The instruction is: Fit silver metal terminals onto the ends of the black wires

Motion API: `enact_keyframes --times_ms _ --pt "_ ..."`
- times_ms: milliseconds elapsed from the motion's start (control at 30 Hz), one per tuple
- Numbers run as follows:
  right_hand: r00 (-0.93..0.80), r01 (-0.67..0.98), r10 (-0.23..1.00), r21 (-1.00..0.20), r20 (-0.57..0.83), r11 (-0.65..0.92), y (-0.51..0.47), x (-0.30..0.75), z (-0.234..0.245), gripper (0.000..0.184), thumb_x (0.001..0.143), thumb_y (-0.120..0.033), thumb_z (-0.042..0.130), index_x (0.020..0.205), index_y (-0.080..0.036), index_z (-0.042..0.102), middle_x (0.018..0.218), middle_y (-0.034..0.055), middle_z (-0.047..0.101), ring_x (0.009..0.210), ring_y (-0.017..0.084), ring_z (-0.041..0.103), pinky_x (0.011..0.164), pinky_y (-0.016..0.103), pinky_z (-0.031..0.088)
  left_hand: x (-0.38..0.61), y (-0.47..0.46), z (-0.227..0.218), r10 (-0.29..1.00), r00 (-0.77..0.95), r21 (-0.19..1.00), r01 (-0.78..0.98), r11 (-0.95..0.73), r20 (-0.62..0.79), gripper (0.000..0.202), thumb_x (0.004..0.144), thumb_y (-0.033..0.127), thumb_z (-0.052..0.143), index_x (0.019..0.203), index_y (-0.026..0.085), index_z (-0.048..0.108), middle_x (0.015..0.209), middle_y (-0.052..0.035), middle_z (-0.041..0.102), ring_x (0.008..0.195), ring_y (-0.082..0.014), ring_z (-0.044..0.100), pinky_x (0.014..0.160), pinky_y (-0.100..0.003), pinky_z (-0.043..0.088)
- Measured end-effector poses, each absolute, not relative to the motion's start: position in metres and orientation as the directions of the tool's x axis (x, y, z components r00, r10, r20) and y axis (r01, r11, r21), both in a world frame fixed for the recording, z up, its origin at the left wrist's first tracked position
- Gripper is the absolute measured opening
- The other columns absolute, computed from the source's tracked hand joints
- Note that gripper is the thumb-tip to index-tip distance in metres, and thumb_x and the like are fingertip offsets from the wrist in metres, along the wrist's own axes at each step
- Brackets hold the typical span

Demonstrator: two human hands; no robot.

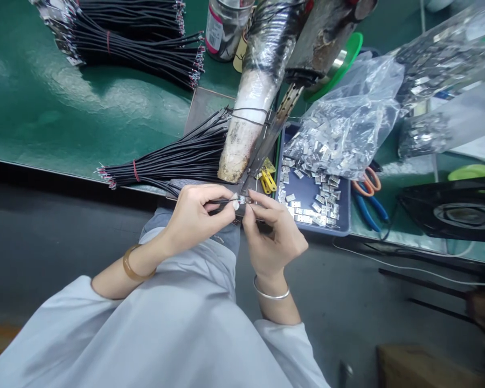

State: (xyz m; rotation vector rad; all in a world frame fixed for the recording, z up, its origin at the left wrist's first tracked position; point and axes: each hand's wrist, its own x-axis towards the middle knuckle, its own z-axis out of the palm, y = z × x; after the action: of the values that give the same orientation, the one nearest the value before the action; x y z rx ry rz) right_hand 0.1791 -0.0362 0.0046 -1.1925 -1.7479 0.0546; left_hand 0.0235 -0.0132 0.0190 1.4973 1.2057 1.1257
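My left hand (198, 218) pinches a black cable (223, 201) near its end, thumb and forefinger closed. Facing it, my right hand (272, 231) has its fingertips closed on a small silver metal connector (243, 199) at the cable's tip. Whether the two parts are joined is too small to tell. Just beyond my left hand lies a bundle of black cables (178, 156) tied with a red band, loose wire ends to the left. Above my fingers a metal rod or blade (262, 151) slants down beside a plastic-wrapped tube (244, 118).
A blue tray (343, 229) of silver connectors and a clear plastic bag (351, 113) stand right of my hands. Nearby are a yellow cutter-like piece (268, 180), pliers (367, 207), and a black fan-like device (456, 210). More cable bundles (137, 46) lie at the back left.
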Motion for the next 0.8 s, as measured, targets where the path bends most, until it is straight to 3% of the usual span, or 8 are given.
enact_keyframes --times_ms 133,333,500,667,800 --pt "0.032 0.609 0.808 -0.652 0.589 0.451 -0.0362 0.1778 0.0072 0.011 0.091 -0.012 0.070 0.088 -0.023 0.069 0.098 0.0026 0.082 0.087 0.017 0.080 0.070 0.026 0.065 0.0222 -0.0124 0.0203 0.974 0.121 0.963 0.169 -0.211 0.192 0.016 0.080 0.018 0.063 0.070 0.015 0.076 0.057 0.0024 0.057 0.050 -0.0068 0.037 0.048 -0.021 0.030" --pt "0.011 0.555 0.844 -0.705 0.536 0.441 -0.0325 0.1791 0.0090 0.012 0.090 -0.011 0.070 0.086 -0.022 0.070 0.097 0.0023 0.081 0.086 0.016 0.079 0.065 0.023 0.064 0.0207 -0.0118 0.0193 0.977 0.111 0.965 0.172 -0.198 0.180 0.015 0.078 0.018 0.064 0.068 0.015 0.075 0.060 0.0011 0.061 0.052 -0.0069 0.041 0.049 -0.021 0.031" --pt "-0.052 0.602 0.771 -0.596 0.635 0.531 -0.0284 0.1800 0.0066 0.016 0.088 -0.007 0.073 0.089 -0.023 0.069 0.097 0.0017 0.081 0.090 0.017 0.079 0.079 0.028 0.065 0.0222 -0.0125 0.0188 0.988 0.149 0.988 0.137 -0.070 0.050 0.019 0.082 0.019 0.060 0.079 0.013 0.078 0.069 -0.0017 0.069 0.061 -0.0088 0.053 0.052 -0.016 0.040" --pt "-0.056 0.652 0.719 -0.520 0.693 0.552 -0.0269 0.1765 0.0097 0.017 0.088 -0.009 0.074 0.091 -0.025 0.068 0.100 0.0018 0.081 0.090 0.017 0.079 0.079 0.030 0.064 0.0239 -0.0124 0.0216 0.988 0.093 0.982 0.130 -0.134 0.122 0.016 0.082 0.018 0.061 0.078 0.013 0.075 0.066 0.0008 0.065 0.055 -0.0064 0.045 0.048 -0.015 0.035" --pt "-0.103 0.680 0.697 -0.461 0.710 0.570 -0.0307 0.1766 0.0111 0.018 0.088 -0.009 0.074 0.091 -0.024 0.066 0.100 0.0029 0.082 0.090 0.017 0.080 0.079 0.027 0.064 0.0228 -0.0114 0.0237 0.981 0.140 0.983 0.112 -0.147 0.131 0.015 0.083 0.018 0.060 0.076 0.012 0.072 0.055 0.0056 0.049 0.048 -0.0049 0.031 0.044 -0.016 0.027"
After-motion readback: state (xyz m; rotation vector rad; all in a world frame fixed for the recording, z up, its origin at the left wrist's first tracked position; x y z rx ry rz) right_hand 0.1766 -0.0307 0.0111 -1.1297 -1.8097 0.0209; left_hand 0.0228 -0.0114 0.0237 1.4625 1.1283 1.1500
